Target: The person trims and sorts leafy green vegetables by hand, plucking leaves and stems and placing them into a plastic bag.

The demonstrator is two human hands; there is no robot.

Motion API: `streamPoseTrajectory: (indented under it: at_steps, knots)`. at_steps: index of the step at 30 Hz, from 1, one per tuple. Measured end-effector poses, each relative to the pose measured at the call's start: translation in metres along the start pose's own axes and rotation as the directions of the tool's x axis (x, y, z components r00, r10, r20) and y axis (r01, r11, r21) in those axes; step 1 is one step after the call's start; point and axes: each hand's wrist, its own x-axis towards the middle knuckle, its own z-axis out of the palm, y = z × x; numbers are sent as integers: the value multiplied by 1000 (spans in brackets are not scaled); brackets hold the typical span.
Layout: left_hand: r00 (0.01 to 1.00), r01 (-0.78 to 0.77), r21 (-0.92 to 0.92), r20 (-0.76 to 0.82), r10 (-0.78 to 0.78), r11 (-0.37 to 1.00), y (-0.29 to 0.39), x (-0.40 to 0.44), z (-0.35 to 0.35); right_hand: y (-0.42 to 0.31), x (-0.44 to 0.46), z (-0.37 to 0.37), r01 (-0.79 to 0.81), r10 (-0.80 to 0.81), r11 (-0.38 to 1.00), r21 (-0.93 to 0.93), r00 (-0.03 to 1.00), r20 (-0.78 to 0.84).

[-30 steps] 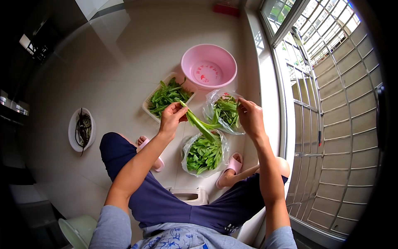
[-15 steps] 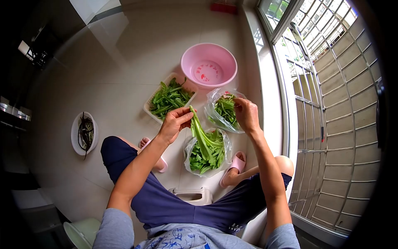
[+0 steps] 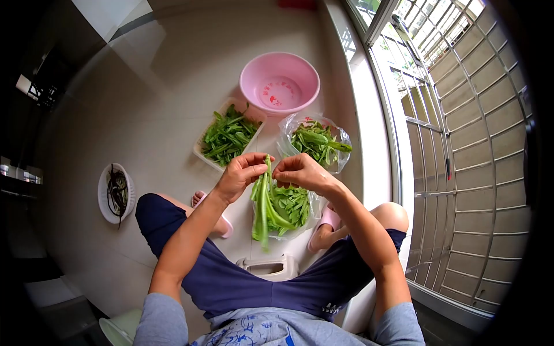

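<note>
Pinched in my left hand (image 3: 239,177) is the top of a leafy green stalk (image 3: 264,207), which hangs down over the lower bag. My right hand (image 3: 303,173) is beside it, fingertips pressed together near the stalk's top; whether they grip anything is too small to tell. Beneath, a clear plastic bag (image 3: 310,217) holds green leaves (image 3: 294,206). Beyond my right hand, a second plastic bag (image 3: 344,137) contains leaves, with a loose leaf piece (image 3: 323,139) lying on top. Cut greens (image 3: 229,135) fill a rectangular basket (image 3: 203,151) beyond my left hand.
A pink basin (image 3: 280,83) stands behind the basket and bags. On the left is a white oval basket (image 3: 104,196) with dark strands. A pale stool (image 3: 268,266) is between my legs. The window ledge and metal grille run along the right; a pale green bucket (image 3: 121,327) is at lower left.
My right hand has come from above the upper bag to my left hand. A leaf piece now lies on that bag. The stalk hangs more vertically, and the view has shifted slightly.
</note>
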Motion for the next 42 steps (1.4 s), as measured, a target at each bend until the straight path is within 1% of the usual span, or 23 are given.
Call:
streamPoseTrajectory:
  at_steps: [1, 3, 5, 7, 9, 11, 12, 13, 15, 17, 19, 21, 23, 26, 28, 30, 32, 33, 35, 37, 39, 40, 42]
  knots:
    - [1000, 2, -2, 3, -2, 1000, 0, 0, -1, 0, -1, -2, -7, 7, 999, -41, 1000, -3]
    - [1000, 4, 13, 5, -4, 1000, 2, -2, 1, 2, 0, -5, -3, 2, 999, 44, 1000, 20]
    - [1000, 18, 26, 7, -18, 1000, 2, -2, 2, -1, -3, -3, -27, 26, 998, 57, 1000, 4]
    - [1000, 28, 40, 8, -28, 999, 1, -2, 2, 0, -6, 1, -30, 27, 998, 46, 997, 67]
    - [1000, -1, 114, 17, -1, 993, 1, -2, 2, 7, -4, 5, -44, 40, 997, 59, 996, 76]
    - [1000, 1, 137, 16, -3, 991, 1, -2, 4, 17, -1, 8, -46, 34, 987, 156, 996, 79]
    - [1000, 2, 160, 14, -4, 987, 0, -2, 5, 19, 0, 8, -45, 19, 977, 207, 992, 126]
    - [1000, 5, 162, 17, -8, 987, 1, -2, 3, 18, -1, 7, -43, 18, 977, 211, 992, 123]
    - [998, 38, 83, 44, -42, 996, 3, -1, -3, 15, -2, 4, -87, 49, 967, 238, 986, 160]
    - [997, 59, 78, 35, -62, 995, 5, -1, -5, 15, -3, 1, -111, 79, 958, 266, 988, 130]
    - [994, 97, 43, 36, -98, 994, 2, -1, -6, 15, -4, -2, -201, 171, 932, 302, 978, 123]
    - [993, 105, 27, 43, -106, 994, 2, -1, -3, 15, -6, -2, -210, 180, 928, 307, 976, 124]
    - [992, 112, 10, 52, -112, 994, 2, -1, -3, 17, -5, -2, -259, 212, 902, 345, 963, 168]
    - [990, 125, 76, 51, -129, 989, 1, 0, -5, 17, -6, -1, -271, 234, 905, 329, 961, 147]
    - [994, 99, 148, 37, -106, 984, 1, -1, -3, 14, -7, 0, -264, 228, 915, 306, 962, 148]
    - [995, 79, 142, 50, -86, 987, 1, -2, -5, 15, -7, 1, -255, 220, 925, 282, 964, 149]
    - [996, 56, 137, 62, -65, 989, 2, -3, -6, 21, -3, 0, -241, 232, 915, 323, 970, 66]
    - [997, 31, 175, 65, -43, 984, 2, -3, -6, 24, -2, -1, -239, 231, 916, 323, 971, 63]
    - [997, 4, 213, 69, -20, 977, 3, -3, -4, 27, 0, -3, -232, 255, 873, 429, 967, 4]
    - [998, -61, 240, 20, 57, 969, 2, -3, 1, 25, -2, -2, -224, 264, 862, 455, 964, -25]
    - [997, -75, 218, 13, 74, 973, -2, -1, 3, 23, -1, 1, -176, 295, 814, 554, 946, -133]
    - [996, -86, 196, 5, 87, 977, -5, -1, 2, 21, -2, 1, -178, 290, 817, 548, 949, -124]
    - [998, -59, 149, 19, 57, 987, -7, 0, 0, 18, -4, -2, -164, 274, 859, 486, 947, -166]
